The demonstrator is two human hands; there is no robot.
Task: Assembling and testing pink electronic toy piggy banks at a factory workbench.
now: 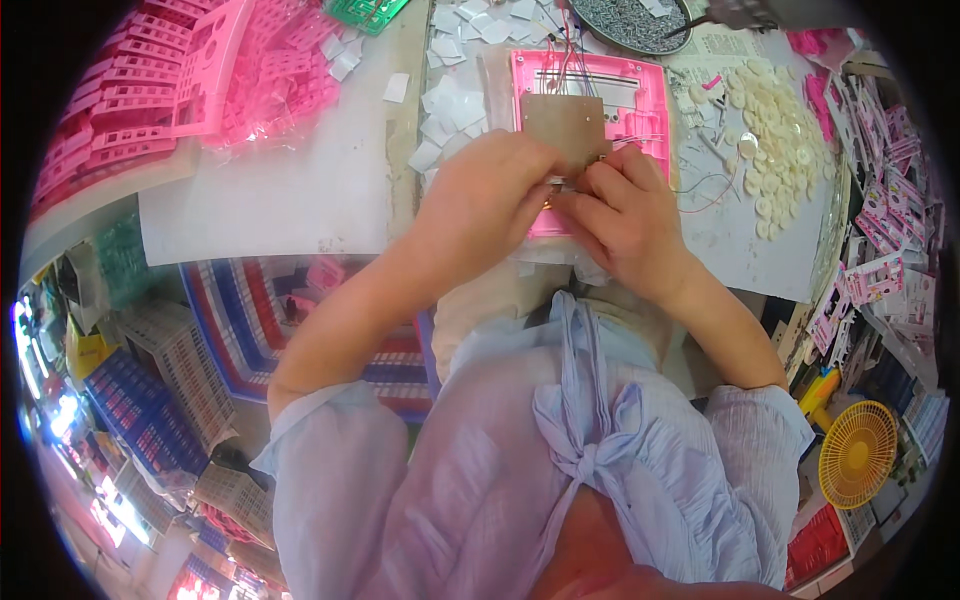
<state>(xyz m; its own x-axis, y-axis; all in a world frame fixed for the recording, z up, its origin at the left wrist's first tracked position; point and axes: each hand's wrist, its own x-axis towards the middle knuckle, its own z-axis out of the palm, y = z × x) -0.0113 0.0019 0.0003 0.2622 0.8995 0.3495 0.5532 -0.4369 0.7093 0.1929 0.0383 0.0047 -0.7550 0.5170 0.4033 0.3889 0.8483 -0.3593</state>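
I see left hand [497, 190] and right hand [628, 215] narrowed, grip unclear; the flat brown rectangular board [563, 124] looks light, stiff: hold its edges

I'm seeing the left hand [492, 188] and right hand [632, 222] holding fingertips together by a brown board's [565, 125] six-o'clock edge, over a pink casing [645, 88]; cream discs [768, 150] are lying at three, white squares [452, 108] toward ten

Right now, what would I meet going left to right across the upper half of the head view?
Pink panels → loose white square → left hand → right hand → cream discs → pink-and-white cards.
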